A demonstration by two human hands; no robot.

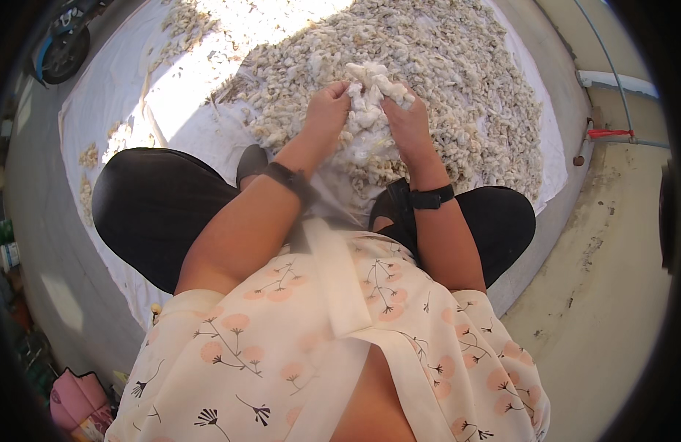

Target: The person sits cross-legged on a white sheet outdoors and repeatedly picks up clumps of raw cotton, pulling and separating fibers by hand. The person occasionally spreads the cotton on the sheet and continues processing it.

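Observation:
My left hand [327, 113] pinches the left side of a fluffy white tuft of raw fibre [372, 83], which looks like cotton. On the tuft's other side, the thumb and fingers of my right hand [411, 124] close around it. Both hands are held over a wide, loose spread of off-white fibre clumps [462, 72], some with brownish bits. Whiter, finer fluff [368, 145] lies just below and between my wrists. A white cloth sheet [202, 124] lies beneath the spread.
My bent knees [153, 204] flank the work. Sunlight crosses the sheet at upper left. A wheel [64, 52] stands beyond the sheet's far left corner. Along the right wall [589, 248] run a pipe [616, 83] and a red tie [611, 133]. A pink padded item [81, 403] lies at lower left.

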